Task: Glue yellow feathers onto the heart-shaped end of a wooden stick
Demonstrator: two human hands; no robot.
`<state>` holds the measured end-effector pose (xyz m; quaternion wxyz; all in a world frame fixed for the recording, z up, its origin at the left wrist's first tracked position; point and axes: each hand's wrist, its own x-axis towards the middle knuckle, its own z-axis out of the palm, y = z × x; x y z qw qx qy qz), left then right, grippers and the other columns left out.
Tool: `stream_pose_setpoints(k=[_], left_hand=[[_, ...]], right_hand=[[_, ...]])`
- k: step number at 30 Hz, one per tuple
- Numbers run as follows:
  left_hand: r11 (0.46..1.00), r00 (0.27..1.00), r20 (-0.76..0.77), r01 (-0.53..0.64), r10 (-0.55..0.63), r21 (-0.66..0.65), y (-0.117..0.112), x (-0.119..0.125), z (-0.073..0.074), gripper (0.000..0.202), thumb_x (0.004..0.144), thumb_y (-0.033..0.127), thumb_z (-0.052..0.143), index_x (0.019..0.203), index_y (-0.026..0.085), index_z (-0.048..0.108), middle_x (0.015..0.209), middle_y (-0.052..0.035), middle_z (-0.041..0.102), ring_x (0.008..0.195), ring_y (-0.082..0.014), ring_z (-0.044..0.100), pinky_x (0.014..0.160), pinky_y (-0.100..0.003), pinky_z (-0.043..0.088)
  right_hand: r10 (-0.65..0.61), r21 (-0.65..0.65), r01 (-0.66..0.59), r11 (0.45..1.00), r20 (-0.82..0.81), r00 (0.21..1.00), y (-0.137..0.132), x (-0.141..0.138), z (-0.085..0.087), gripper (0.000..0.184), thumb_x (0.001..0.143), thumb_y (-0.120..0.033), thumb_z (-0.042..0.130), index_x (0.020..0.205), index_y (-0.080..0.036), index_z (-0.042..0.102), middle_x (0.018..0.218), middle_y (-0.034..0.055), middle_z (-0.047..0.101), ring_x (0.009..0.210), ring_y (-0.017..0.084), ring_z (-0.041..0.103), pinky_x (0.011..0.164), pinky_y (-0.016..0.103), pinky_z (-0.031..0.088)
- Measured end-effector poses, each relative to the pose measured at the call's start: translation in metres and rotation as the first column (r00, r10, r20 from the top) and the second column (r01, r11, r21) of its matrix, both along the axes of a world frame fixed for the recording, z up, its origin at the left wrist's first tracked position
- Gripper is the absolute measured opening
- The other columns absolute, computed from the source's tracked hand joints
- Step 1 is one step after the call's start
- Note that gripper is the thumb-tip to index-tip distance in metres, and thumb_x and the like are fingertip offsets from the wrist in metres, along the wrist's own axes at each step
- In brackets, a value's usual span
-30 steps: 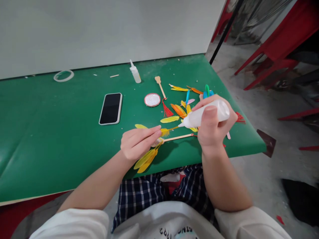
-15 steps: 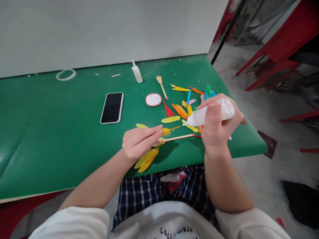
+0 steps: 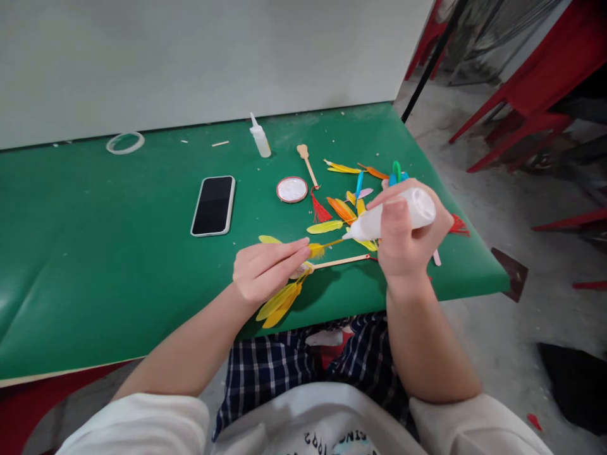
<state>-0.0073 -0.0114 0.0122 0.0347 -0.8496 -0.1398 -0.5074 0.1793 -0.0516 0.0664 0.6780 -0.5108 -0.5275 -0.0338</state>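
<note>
My left hand pinches a yellow feather, its bare quill pointing right. In my right hand is a white glue bottle, tilted with its nozzle at the tip of the quill. Below the feather lies a fan with a wooden handle; yellow feathers stick out from its head, which my left hand partly covers. Loose orange feathers, yellow-green feathers and a blue feather lie beyond the bottle. My right hand hides part of this pile.
On the green table are a phone, a small glue bottle, a round white disc, a wooden stick with a red tassel, and a clear tape ring. Red chairs stand to the right.
My right hand has moved slightly left with the glue bottle, bringing the nozzle to the quill's tip. My left hand and the feather have stayed in place.
</note>
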Motion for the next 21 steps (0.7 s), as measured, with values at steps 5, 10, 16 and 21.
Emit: stream_pose_setpoints(k=[5, 10, 16, 21], left_hand=[[1.0, 1.0, -0.003, 0.007, -0.007, -0.004, 0.0011, 0.0, -0.0004, 0.028, 0.072, 0.006, 0.064, 0.097, 0.019, 0.065, 0.097, -0.0035, 0.069, 0.072, -0.0115, 0.066, 0.062, -0.02, 0.052], [1.0, 1.0, -0.003, -0.011, 0.011, 0.011, 0.002, -0.0012, -0.0012, 0.026, 0.074, 0.008, 0.063, 0.097, 0.021, 0.064, 0.097, -0.0021, 0.069, 0.073, -0.0112, 0.066, 0.063, -0.019, 0.053], [1.0, 1.0, -0.017, -0.026, 0.026, 0.011, 0.0008, -0.0006, 0.0009, 0.022, 0.074, 0.01, 0.063, 0.094, 0.02, 0.066, 0.094, -0.0038, 0.069, 0.071, -0.0119, 0.066, 0.061, -0.02, 0.053], [0.999, 1.0, -0.026, -0.015, 0.014, -0.03, 0.001, -0.0073, -0.0046, 0.022, 0.075, 0.012, 0.063, 0.095, 0.021, 0.066, 0.097, -0.0041, 0.069, 0.073, -0.0139, 0.066, 0.063, -0.023, 0.055]], right_hand=[[0.026, -0.057, -0.026, 0.998, -0.002, 1.0, -0.0013, -0.0031, -0.0012, 0.033, 0.08, -0.046, 0.051, 0.059, -0.021, 0.053, 0.053, -0.0023, 0.052, 0.049, 0.01, 0.047, 0.052, 0.029, 0.045], [0.007, -0.058, -0.007, 0.998, 0.002, 1.0, 0.0012, -0.0002, 0.0, 0.04, 0.079, -0.052, 0.05, 0.053, -0.021, 0.048, 0.051, -0.0022, 0.049, 0.049, 0.01, 0.046, 0.052, 0.03, 0.044], [0.012, -0.117, -0.012, 0.993, 0.0, 1.0, -0.001, 0.0005, -0.0011, 0.035, 0.079, -0.049, 0.051, 0.058, -0.021, 0.052, 0.056, -0.0017, 0.053, 0.054, 0.012, 0.05, 0.058, 0.031, 0.047], [0.024, -0.089, -0.024, 0.996, -0.005, 1.0, 0.0005, -0.0002, 0.0001, 0.037, 0.079, -0.051, 0.05, 0.057, -0.021, 0.053, 0.054, -0.0021, 0.052, 0.052, 0.011, 0.049, 0.057, 0.031, 0.046]])
